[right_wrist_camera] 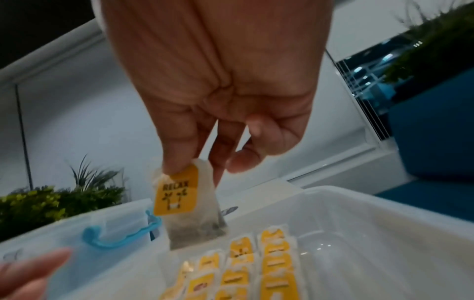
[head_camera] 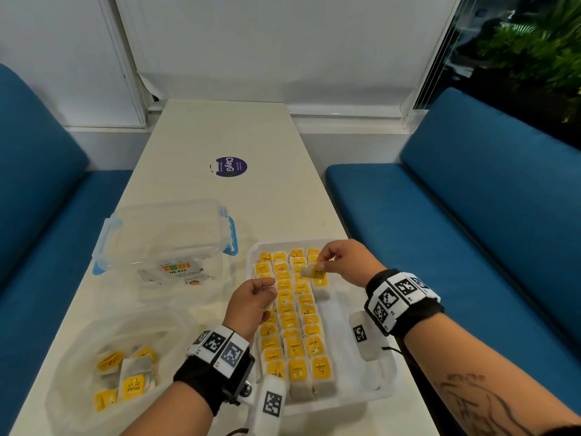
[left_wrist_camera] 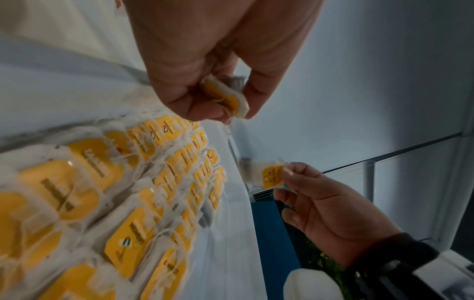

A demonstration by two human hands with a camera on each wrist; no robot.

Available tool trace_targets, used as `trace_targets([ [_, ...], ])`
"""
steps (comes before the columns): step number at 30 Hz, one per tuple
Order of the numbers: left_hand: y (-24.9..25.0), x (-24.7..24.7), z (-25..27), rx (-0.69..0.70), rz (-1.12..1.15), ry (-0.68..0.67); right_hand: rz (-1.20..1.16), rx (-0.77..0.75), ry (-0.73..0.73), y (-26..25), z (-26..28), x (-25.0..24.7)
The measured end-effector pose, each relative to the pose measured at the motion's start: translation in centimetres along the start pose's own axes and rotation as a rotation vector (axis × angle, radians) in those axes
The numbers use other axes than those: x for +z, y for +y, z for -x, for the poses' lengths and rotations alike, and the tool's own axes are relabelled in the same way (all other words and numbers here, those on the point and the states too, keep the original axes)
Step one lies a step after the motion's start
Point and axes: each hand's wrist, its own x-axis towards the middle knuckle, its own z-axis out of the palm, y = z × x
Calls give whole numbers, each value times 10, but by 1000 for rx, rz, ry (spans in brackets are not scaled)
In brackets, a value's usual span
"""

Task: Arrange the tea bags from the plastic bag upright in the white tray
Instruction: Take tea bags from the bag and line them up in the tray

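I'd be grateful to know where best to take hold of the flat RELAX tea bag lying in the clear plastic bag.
Pinch the flat RELAX tea bag by its upper paper edge, above the yellow tag, coming from above through the clear plastic bag's open mouth. It lies face up on other bags, so that thin edge looks the easiest to pinch.

This looks like a sitting nook in an office or a café. A long white bench [head_camera: 226, 136] stands in the middle, with a soft blue seat [head_camera: 440, 196] on the right and another blue seat [head_camera: 41, 190] on the left. White blinds [head_camera: 283, 51] hang at the back. Behind a glass wall [head_camera: 471, 42] on the right grow green plants [head_camera: 534, 42]. A round purple sticker [head_camera: 231, 166] is stuck on the bench.
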Motion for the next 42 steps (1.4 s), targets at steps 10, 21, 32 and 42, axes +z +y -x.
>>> trace_targets([
  [10,2,2,3,-44,38,-8,614,191,-425,13,-13,8],
  [21,4,2,3,-140,182,-31,538,359,-460,8,-49,28],
  [32,0,-2,3,-160,181,-98,733,238,-350,7,-55,28],
  [42,9,18,5,-171,434,-144,93,11,-384,-30,12,20],
])
